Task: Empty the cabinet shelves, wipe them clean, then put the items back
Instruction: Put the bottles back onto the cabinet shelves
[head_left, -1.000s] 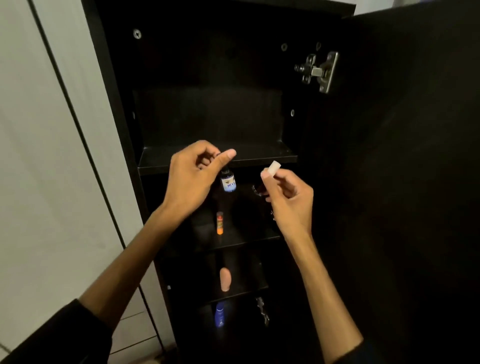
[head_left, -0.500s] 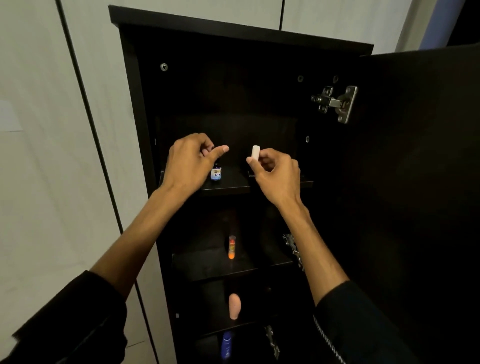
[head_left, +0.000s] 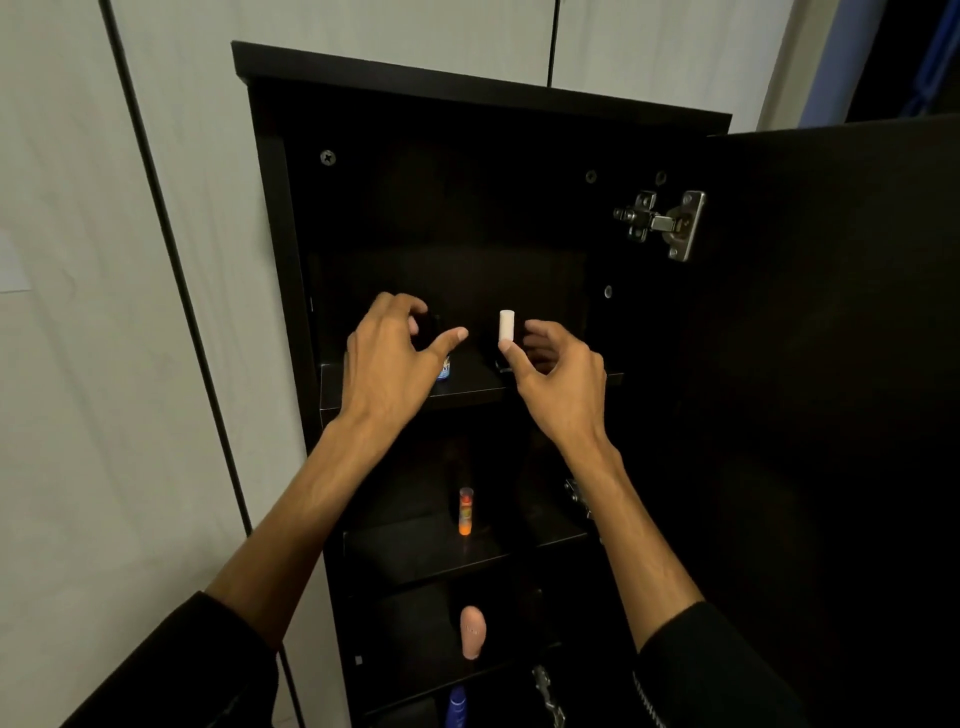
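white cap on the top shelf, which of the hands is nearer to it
Right. The right hand touches the white cap with its thumb tip; the left hand hovers apart, to its left.

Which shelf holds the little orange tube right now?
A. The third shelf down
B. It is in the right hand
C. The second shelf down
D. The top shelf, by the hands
C: the orange tube stands upright on the second shelf, below the top shelf where both hands reach.
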